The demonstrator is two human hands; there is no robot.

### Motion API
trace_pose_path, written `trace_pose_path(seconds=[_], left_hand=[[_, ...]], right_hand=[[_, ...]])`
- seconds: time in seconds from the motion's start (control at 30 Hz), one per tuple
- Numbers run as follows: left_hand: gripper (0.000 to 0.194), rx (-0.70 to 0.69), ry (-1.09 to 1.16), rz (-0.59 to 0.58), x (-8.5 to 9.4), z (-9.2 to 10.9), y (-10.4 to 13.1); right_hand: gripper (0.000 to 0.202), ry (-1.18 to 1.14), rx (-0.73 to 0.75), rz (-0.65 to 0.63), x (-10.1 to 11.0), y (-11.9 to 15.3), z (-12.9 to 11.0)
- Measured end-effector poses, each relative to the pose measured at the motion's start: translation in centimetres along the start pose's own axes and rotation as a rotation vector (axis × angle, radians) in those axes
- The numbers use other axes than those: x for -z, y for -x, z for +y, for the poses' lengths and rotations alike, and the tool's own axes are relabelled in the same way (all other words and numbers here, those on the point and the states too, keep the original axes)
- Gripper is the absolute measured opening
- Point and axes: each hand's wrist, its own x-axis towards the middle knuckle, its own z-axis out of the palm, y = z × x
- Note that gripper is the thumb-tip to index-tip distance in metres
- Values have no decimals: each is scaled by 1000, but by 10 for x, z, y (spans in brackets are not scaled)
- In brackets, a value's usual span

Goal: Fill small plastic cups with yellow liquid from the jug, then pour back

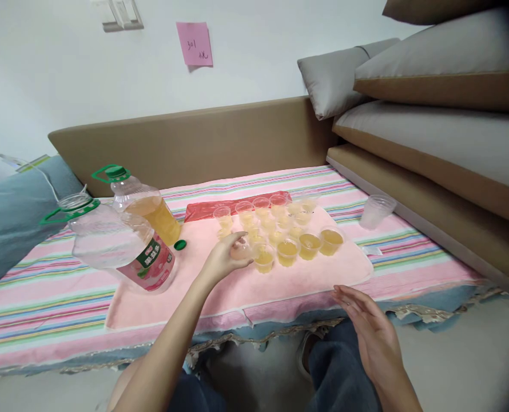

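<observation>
My left hand (226, 257) has its thumb and fingers curved around a clear plastic cup (239, 252) at the left end of the front row. I cannot make out how much is in that cup. Beside it on the pink towel (186, 303) stand several clear cups in rows, and yellow liquid shows in the front ones, such as this cup (287, 253). Near the front edge, my right hand (368, 329) hovers with fingers extended, holding nothing.
To the left stand an uncapped pink-labelled bottle (151, 266) and a capped bottle (154, 217) of yellow liquid. A green cap (179, 245) lies near them. Stacked clear cups (378, 212) lie at the right, by piled cushions (434, 131). Behind the cups is a red plastic wrapper (198, 212).
</observation>
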Motion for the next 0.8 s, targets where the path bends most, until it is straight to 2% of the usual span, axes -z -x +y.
trace_pose_path(seconds=[0.8], left_hand=[[59,3,-25,-22,3,8,-4]], right_hand=[[37,8,-7,-12,3,-2,1]])
